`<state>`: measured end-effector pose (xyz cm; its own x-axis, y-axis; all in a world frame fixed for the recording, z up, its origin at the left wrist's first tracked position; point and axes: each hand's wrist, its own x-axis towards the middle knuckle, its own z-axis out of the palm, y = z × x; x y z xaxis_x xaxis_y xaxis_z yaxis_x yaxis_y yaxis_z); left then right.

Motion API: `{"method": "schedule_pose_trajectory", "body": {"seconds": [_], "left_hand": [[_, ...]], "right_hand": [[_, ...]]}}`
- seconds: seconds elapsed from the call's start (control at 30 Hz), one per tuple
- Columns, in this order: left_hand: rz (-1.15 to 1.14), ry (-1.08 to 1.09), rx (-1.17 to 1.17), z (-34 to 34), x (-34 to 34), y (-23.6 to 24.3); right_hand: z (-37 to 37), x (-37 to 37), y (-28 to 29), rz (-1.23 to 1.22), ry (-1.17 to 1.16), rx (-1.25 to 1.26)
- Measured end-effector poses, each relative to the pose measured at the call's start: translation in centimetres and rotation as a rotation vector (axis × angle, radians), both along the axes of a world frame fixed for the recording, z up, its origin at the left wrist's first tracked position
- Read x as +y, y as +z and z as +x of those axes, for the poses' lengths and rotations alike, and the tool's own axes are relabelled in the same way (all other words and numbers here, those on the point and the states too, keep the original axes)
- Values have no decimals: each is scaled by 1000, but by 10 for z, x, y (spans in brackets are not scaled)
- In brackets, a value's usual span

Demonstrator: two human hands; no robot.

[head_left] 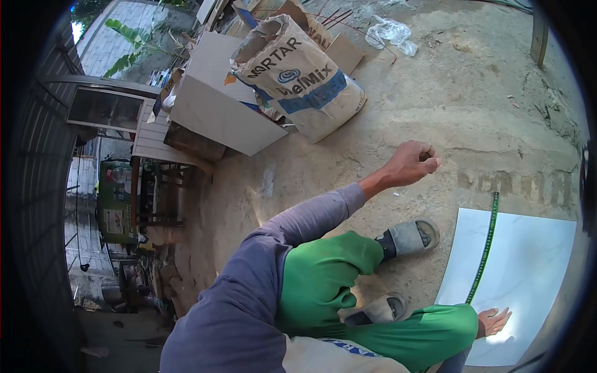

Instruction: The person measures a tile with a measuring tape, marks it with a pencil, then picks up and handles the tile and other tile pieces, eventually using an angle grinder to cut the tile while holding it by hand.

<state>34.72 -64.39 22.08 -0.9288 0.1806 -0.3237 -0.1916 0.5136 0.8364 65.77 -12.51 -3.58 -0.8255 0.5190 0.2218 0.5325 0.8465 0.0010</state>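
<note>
A white rectangular sheet with faint grey veining, like a tile or panel (pixel 535 248), lies on the ground at the right. Across it runs a green measuring tape (pixel 483 261), its far end reaching just past the sheet's upper edge. My right hand (pixel 494 322) rests on the sheet beside my knee, fingers stretched out and partly in bright sun. Out over the bare ground, above and left of the sheet, is my left hand (pixel 411 164). Its fingers are curled together; whatever they hold, if anything, is hidden. The tape's near part disappears behind my green-trousered knee.
A mortar bag (pixel 317 93), open at the top, stands at the upper left of the floor. Against it leans a large cardboard piece (pixel 224 93). Crumpled clear plastic (pixel 392 36) lies farther back. My sandalled foot (pixel 413 237) is close to the sheet's left edge.
</note>
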Motion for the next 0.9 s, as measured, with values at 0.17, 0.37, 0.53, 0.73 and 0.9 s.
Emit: {"method": "schedule_pose_trajectory", "body": {"seconds": [0.17,0.37,0.53,0.73,0.9], "left_hand": [[-33,418,-110,80,-101,-53],[-5,558,-274,145,-120,-102],[87,620,-417,151,-108,-108],[266,437,-427,88,-61,-116],[425,284,-494,48,4,-119]], "right_hand": [[-1,-9,4,44,-44,-41],[-20,-13,38,-49,-35,-13],[-34,-22,38,-159,-48,-101],[-25,-16,22,-146,-34,39],[-1,-17,26,-90,-153,19]]}}
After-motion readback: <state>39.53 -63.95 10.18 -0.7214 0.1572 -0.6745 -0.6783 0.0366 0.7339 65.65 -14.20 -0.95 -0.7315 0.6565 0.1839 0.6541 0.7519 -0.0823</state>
